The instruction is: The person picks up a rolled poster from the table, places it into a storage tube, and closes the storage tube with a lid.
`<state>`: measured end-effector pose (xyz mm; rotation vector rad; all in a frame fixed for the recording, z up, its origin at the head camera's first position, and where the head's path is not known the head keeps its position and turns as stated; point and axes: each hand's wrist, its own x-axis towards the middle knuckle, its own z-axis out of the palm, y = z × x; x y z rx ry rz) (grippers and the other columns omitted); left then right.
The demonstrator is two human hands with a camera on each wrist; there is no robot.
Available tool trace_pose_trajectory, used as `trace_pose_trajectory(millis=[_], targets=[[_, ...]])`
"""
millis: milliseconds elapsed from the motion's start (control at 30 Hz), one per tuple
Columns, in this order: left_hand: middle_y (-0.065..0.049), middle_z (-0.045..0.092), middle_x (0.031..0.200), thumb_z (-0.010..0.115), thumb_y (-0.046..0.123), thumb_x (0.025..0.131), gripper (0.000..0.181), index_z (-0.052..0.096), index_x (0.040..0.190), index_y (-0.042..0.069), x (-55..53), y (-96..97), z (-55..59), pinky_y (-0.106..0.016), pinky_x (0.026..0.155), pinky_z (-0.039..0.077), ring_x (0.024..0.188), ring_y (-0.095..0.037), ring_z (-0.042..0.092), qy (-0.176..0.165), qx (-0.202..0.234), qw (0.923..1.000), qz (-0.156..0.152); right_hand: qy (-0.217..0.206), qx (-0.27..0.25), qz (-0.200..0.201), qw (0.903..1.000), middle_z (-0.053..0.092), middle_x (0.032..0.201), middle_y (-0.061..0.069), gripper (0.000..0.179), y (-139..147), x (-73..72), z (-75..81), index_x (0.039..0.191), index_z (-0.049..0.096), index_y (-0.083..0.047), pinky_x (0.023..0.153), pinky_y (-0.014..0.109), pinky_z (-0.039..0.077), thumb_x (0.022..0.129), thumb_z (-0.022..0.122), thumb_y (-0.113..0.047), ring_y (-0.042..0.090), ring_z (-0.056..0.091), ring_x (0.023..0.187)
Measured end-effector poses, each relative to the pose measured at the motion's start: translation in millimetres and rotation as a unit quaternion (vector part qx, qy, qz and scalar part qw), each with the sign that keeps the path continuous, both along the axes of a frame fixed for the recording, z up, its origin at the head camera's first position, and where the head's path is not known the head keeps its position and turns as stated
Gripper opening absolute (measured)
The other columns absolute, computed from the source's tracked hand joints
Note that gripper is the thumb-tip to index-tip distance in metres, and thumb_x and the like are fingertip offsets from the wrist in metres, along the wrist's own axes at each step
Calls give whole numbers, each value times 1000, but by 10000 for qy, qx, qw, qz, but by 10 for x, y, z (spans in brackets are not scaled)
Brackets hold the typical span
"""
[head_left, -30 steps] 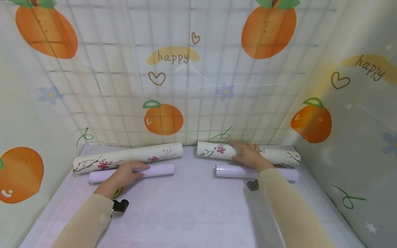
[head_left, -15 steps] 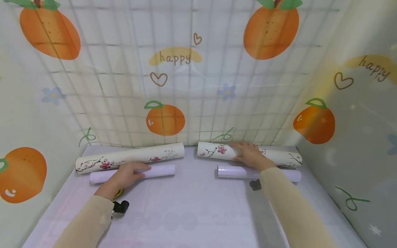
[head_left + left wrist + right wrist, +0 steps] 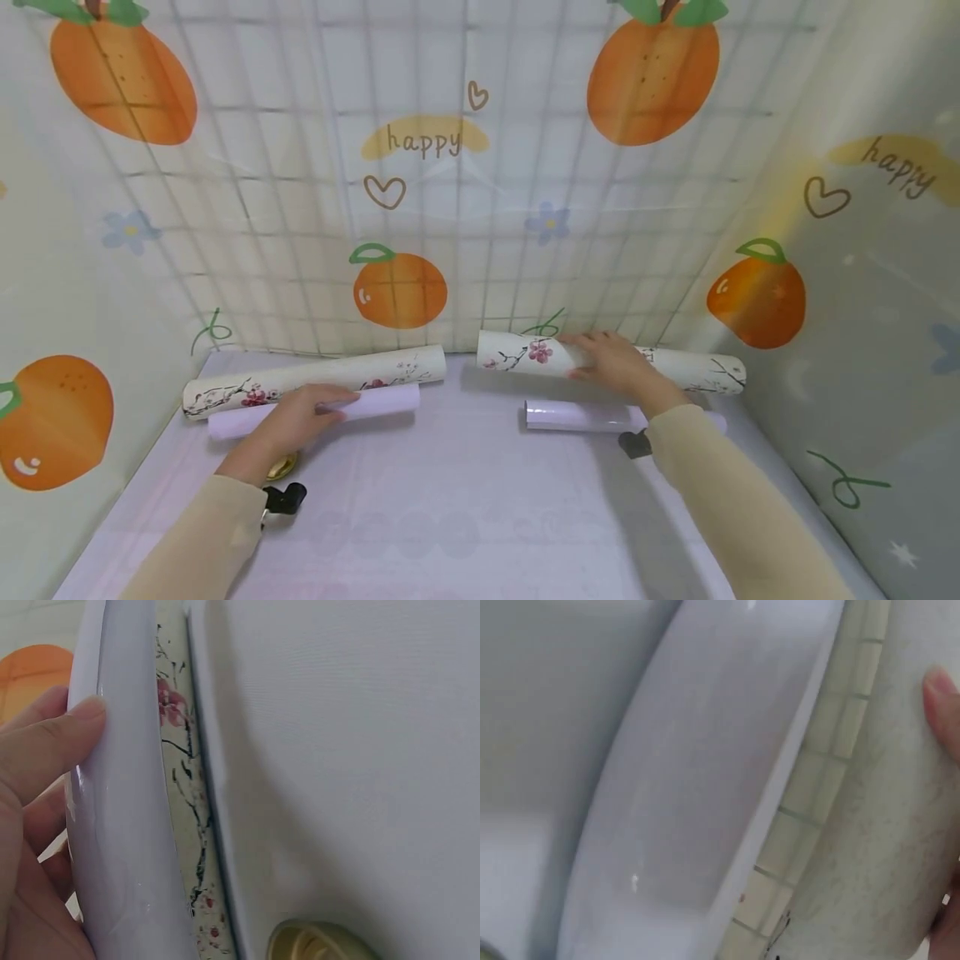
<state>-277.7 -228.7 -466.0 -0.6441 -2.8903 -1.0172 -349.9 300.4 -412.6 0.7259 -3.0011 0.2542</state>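
The desk (image 3: 465, 500) fills the lower frame. Right of centre, the right hand (image 3: 618, 364) grips the right flowered roll (image 3: 538, 352) near its middle, seemingly off the surface; light fingers there should hold it level without denting. The left flowered roll (image 3: 322, 372) rests left of centre. Just below it, the left hand (image 3: 303, 417) grasps the left lilac roll (image 3: 386, 402), thumb opposite fingers; even pressure would best avoid creases. Lower right lies the right lilac roll (image 3: 577, 416). Lower left sits a gold-coloured round object (image 3: 282, 467), best left clear of that wrist.
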Motion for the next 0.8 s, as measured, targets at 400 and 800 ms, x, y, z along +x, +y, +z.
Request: trace_pose_trajectory(millis=[400,800], targets=[[-10,61,138,71,16,95,37,69,131,21,64,54,204,-58,110,36,130,-35,52,788,-40,9967,-195,408,205,222,9987,58,131,20,74,49,276,128,151,44,-23,98,61,44,87,78,-39,42,52,119],[-12,65,132,76,11,89,38,72,126,18,164,227,430,-62,104,32,124,-38,55,1501,113,9885,-163,909,47,661,9937,60,129,19,71,-80,653,248,146,49,-20,98,61,45,85,80,-38,43,53,116]])
